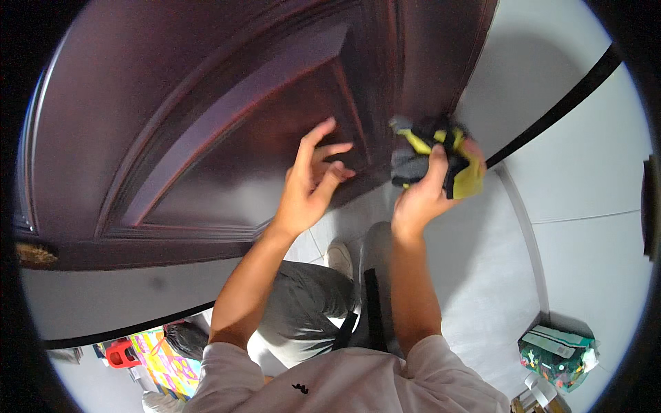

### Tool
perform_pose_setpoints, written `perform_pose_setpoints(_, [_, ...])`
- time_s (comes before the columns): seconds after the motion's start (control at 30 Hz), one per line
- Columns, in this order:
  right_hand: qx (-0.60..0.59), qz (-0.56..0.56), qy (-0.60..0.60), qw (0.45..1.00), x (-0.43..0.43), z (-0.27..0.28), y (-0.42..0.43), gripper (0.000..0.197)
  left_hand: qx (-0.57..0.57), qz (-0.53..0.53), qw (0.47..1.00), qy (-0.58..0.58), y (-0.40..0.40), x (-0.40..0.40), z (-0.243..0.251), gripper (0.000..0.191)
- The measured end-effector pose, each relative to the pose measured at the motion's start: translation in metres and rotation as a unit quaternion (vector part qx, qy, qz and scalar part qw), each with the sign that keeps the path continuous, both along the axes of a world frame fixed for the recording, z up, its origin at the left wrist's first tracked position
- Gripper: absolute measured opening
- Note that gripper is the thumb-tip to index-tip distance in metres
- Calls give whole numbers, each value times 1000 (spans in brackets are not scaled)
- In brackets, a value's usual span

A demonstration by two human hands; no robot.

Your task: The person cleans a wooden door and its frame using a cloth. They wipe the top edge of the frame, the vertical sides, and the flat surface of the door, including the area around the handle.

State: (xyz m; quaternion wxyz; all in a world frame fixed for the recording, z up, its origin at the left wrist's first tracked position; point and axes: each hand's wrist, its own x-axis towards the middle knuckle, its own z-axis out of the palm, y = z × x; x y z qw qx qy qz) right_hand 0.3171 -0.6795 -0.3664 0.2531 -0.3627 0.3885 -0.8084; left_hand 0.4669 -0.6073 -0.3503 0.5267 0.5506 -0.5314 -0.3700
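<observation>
A yellow, black and grey cloth (pixel 467 178) is bunched in my right hand (pixel 426 193), its edges blurred. The thumb lies across the bundle, which could be a folded cloth or gloves; I cannot tell. Behind it stands the lower right part of a dark red-brown panelled door (pixel 258 139). My left hand (pixel 315 180) is held up before the door's raised panel. Its fingers are spread and curved, with nothing in them. Whether the fingertips touch the door cannot be told.
A green pack (pixel 557 356) sits on the floor at the lower right. At the lower left are a red plastic stool (pixel 121 353), a black bag (pixel 186 339) and a colourful patterned mat (pixel 160 356). A dark baseboard strip (pixel 557 106) runs along the right wall.
</observation>
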Motion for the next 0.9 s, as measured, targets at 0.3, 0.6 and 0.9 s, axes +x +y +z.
perform_pose_setpoints(0.3, [-180, -41, 276, 943, 95, 85, -42, 71, 80, -154, 929, -328, 22, 21, 10, 40])
perform_pose_setpoints(0.6, [474, 107, -202, 850, 99, -251, -22, 49, 257, -271, 808, -455, 26, 13, 5, 50])
perform_pose_setpoints(0.9, [-235, -41, 75, 968, 70, 103, -80, 51, 231, -270, 811, -465, 9, 27, -7, 34])
